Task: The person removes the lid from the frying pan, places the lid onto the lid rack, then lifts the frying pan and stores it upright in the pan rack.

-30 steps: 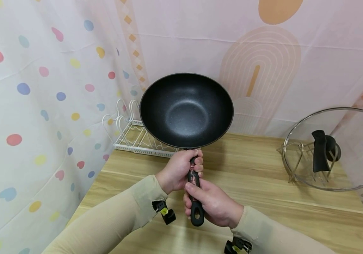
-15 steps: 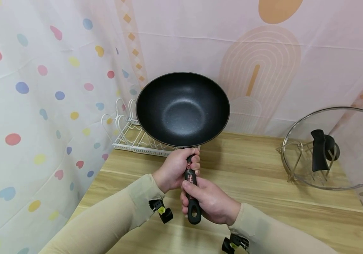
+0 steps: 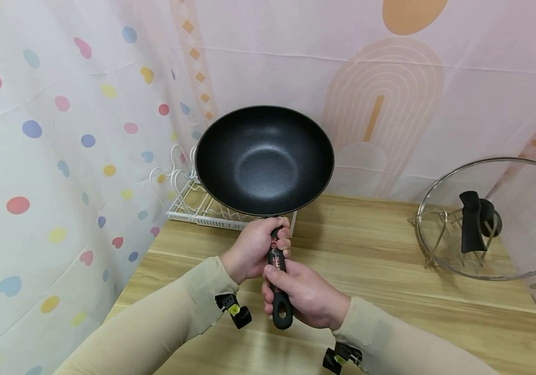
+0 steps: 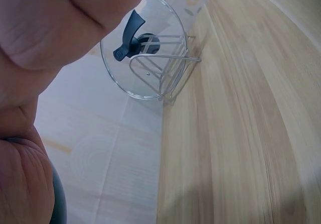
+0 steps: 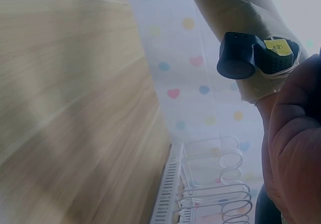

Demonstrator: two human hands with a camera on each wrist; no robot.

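A black wok (image 3: 265,161) is held above the table, its bowl tilted toward me. My left hand (image 3: 255,247) grips the upper part of its black handle (image 3: 277,260), close to the pan. Lower down, my right hand (image 3: 307,294) wraps round the same handle, thumb on top, with the holed end sticking out. Behind and below the wok, a white wire dish rack (image 3: 207,221) stands on the table, partly covered by the pan. In the left wrist view, the curled left fingers (image 4: 55,28) fill the upper left corner.
At the right, a glass lid (image 3: 530,219) with a black knob leans upright in a metal wire stand (image 3: 436,239) on the wooden table (image 3: 366,250). A dotted curtain (image 3: 62,182) hangs at the left and a pink one (image 3: 272,62) behind.
Both hands and the wok have shifted slightly to the left, so more of the rack's right end shows. The grip on the handle looks the same.
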